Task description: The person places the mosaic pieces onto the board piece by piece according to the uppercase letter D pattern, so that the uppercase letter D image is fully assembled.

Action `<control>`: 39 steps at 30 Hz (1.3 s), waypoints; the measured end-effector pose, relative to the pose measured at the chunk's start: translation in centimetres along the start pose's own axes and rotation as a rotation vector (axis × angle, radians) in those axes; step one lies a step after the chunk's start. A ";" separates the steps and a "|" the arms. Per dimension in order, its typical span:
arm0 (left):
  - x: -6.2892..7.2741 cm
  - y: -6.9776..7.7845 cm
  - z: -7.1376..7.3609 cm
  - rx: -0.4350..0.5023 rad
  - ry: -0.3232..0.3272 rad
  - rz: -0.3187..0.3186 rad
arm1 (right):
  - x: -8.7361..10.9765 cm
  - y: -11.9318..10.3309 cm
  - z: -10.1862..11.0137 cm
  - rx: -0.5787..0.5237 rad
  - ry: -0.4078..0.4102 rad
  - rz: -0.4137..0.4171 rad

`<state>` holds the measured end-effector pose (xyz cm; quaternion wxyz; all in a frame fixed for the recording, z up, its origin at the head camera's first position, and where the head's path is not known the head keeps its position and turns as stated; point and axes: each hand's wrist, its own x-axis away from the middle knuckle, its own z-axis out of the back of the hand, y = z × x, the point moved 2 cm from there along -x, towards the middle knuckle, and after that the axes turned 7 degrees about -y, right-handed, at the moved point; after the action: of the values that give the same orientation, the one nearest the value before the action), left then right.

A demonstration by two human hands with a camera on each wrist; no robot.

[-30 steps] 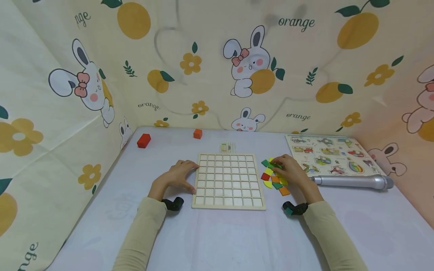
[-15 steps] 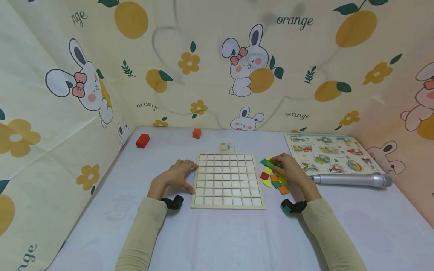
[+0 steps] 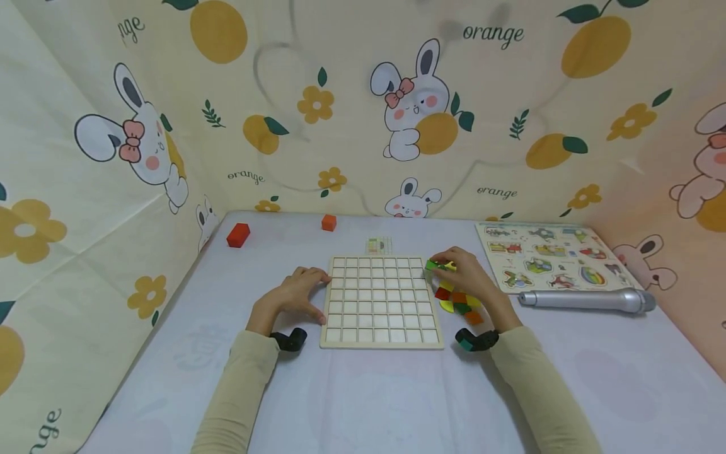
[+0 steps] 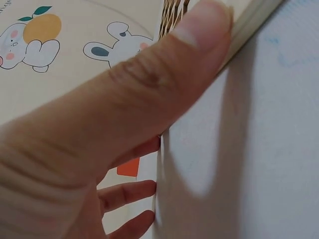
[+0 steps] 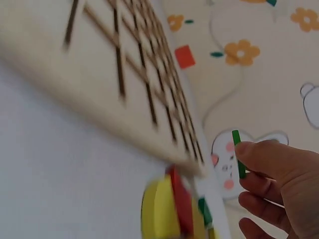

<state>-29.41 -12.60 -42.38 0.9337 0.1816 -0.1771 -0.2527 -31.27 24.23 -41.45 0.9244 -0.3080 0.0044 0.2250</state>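
- Green tile (image 3: 432, 265), pinched between the thumb and finger of the right hand (image 3: 467, 274), right by the far right corner of the wooden grid board (image 3: 374, 304). The right wrist view shows us the tile edge-on; we can't tell if it overlaps the board's rim.
- Left hand (image 3: 292, 296) has its fingers relaxed and spread, with the thumb and fingertips touching the board's left edge.
- We've got that board lying flat around the middle of the counter (image 3: 386, 403).
- Just beside the board's right edge: a bunch of loose coloured pieces (image 3: 459, 297), red, orange, yellow and green, partly hidden by the right hand.
- Small printed card (image 3: 379, 245) just past the board's far edge; too tiny for us to read.
- Red block (image 3: 238, 235) near the counter's far left corner, orange cube (image 3: 329, 222) by the far edge.
- Picture puzzle (image 3: 556, 255) toward the far right corner, and we see a silver microphone (image 3: 587, 301) along its near edge.
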 end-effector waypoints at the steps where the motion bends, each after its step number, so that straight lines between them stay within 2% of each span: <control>1: 0.0 0.0 0.0 -0.001 0.000 -0.001 | -0.2 -0.3 -0.1 -0.005 0.003 0.015; 8: 0.0 0.2 0.1 0.005 -0.007 0.009 | -1.8 -2.5 -1.8 -0.060 0.024 0.081; 15: -0.1 0.3 0.1 0.003 -0.014 0.023 | -3.5 -4.7 -4.3 -0.097 0.010 0.081; 23: 0.0 0.1 0.1 0.004 -0.013 0.007 | -5.5 -6.7 -7.0 -0.109 0.004 0.109; 32: 0.1 0.1 0.2 0.021 -0.010 0.004 | -7.2 -8.1 -9.2 -0.082 0.009 0.129; 39: 0.2 0.1 0.3 0.019 -0.014 -0.020 | -7.8 -8.9 -10.5 -0.017 0.074 0.204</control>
<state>-29.34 -12.68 -42.06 0.9281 0.1906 -0.1841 -0.2616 -33.18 8.68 -43.70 0.8932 -0.3219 0.0682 0.3065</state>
